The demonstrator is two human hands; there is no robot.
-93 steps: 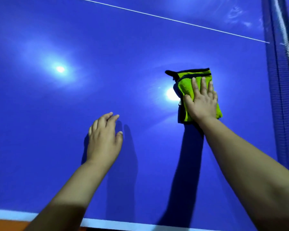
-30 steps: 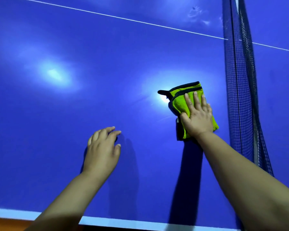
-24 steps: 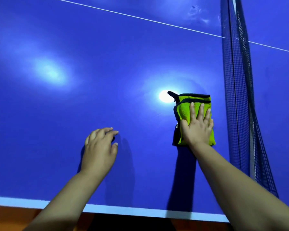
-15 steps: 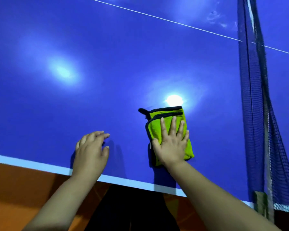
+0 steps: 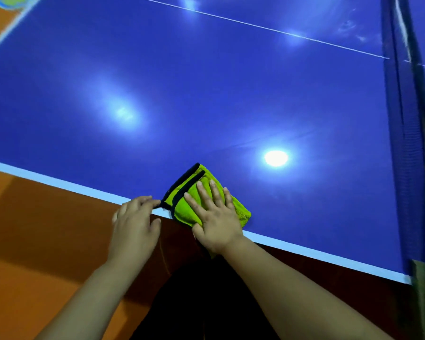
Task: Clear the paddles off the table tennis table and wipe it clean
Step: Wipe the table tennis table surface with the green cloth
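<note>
A: Position of cloth (image 5: 180, 208)?
B: Folded, on table (image 5: 206, 94) near edge, 6 o'clock; right hand (image 5: 215, 224) flat on it, fingers straight.
A: And left hand (image 5: 135, 224)?
B: At 9 o'clock of cloth, fingers relaxed, holding nothing.

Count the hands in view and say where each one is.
2. The left hand is at the near edge of the table, fingertips beside a corner of the green cloth. The right hand presses flat on that cloth. None seems hidden.
</note>
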